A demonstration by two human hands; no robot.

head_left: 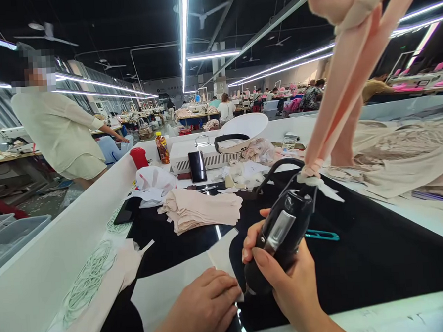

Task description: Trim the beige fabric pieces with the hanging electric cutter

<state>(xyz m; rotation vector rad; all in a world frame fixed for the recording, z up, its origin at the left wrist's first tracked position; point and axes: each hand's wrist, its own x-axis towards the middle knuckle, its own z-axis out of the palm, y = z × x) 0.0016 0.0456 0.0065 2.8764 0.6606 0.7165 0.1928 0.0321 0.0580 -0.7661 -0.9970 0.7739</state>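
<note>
Black handheld tool (284, 229), right hand (295, 287): long axis slanting, upper end rightward.

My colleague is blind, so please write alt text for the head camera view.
A person's right hand grips a black handheld tool while the left hand rests on a white sheet over a black surface. Beyond are stacked beige cloth pieces.

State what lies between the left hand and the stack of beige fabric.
Part of the white sheet, then a strip of black surface, lies between the left hand and the beige stack, as the head view shows.
</note>
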